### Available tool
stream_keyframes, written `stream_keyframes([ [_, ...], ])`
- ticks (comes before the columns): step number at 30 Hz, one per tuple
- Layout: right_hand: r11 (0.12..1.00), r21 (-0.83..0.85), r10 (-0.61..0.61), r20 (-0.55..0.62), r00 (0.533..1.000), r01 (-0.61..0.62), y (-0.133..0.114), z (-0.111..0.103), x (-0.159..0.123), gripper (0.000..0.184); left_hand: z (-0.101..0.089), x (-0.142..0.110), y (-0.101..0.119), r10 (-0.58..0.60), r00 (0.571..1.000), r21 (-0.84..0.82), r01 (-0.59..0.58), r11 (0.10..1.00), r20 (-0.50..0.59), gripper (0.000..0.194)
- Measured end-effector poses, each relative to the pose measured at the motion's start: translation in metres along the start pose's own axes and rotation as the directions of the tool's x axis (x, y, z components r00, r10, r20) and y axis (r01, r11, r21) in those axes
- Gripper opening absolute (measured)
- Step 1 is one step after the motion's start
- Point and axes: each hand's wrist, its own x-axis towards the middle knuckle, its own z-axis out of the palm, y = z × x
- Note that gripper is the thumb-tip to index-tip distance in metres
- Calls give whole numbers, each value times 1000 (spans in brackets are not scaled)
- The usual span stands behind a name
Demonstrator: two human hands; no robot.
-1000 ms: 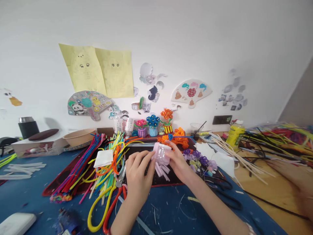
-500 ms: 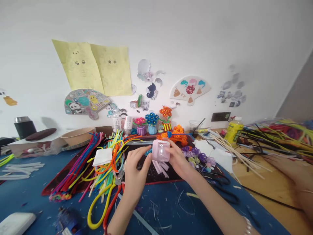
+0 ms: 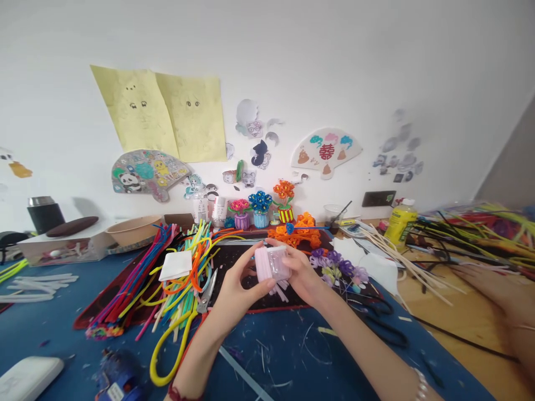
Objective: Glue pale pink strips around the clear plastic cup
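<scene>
A small clear plastic cup is between my hands, tilted on its side, with pale pink fuzzy strips covering its left part. My right hand grips the clear end from the right. On the pink side, my left hand has its thumb below and fingers above, closed on the cup. Behind and below lie loose pale pink pipe cleaner pieces, partly hidden by the hands. Left of my left hand, scissors with a yellow handle rest on the mat.
Bundles of coloured pipe cleaners lie to the left, and a blue glue gun is in front. Purple flowers and a yellow bottle are on the right. Finished flower pots stand at the wall. Another person's hand rests far right.
My left hand has moved right and closed on the pink side of the cup, where it was beside it with fingers apart. The cup has shifted slightly left and tilted.
</scene>
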Motion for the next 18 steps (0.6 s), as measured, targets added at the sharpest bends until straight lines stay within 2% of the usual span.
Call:
stream_keyframes([
  [3,1000,19,18,27,999,-18,-1,1,-1,50,-2,-2,3,49,999,60,-50,997,10,71],
  [6,999,35,32,77,996,-35,-1,1,-1,50,-3,-3,8,42,997,5,-42,999,57,62],
  [9,998,43,41,117,992,-47,0,1,-1,55,-3,-4,9,19,1000,34,-19,999,8,53],
  [11,997,55,41,128,991,-48,1,0,-1,56,-2,-4,9,31,999,112,-29,993,-17,53],
  [18,997,58,45,102,994,-51,-1,2,-2,55,-3,-6,14,90,996,282,-87,956,3,63],
])
